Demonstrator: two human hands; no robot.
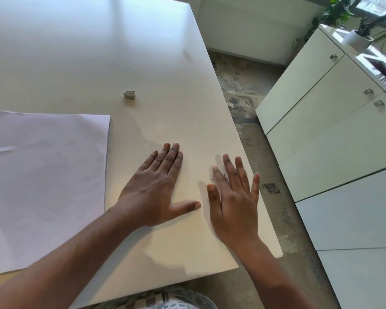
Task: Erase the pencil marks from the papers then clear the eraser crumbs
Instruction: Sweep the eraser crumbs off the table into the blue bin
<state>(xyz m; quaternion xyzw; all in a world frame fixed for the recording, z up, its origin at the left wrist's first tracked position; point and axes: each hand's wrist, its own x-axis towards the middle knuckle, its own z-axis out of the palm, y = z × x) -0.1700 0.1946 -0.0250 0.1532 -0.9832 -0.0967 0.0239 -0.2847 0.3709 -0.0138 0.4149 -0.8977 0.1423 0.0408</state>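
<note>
1. The left hand (153, 192) lies flat and empty on the smooth white table (80, 52), fingers together.
2. The right hand (234, 204) is spread wide, holding nothing.
3. The papers (45, 175) (matte, rectangular) lie left; the small grey ridged eraser (129, 95) sits beyond.

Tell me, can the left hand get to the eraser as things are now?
Probably yes. The left hand lies flat and empty on the table, and the eraser sits alone beyond its fingertips. Only bare tabletop lies between them; the paper is off to the side.
</note>
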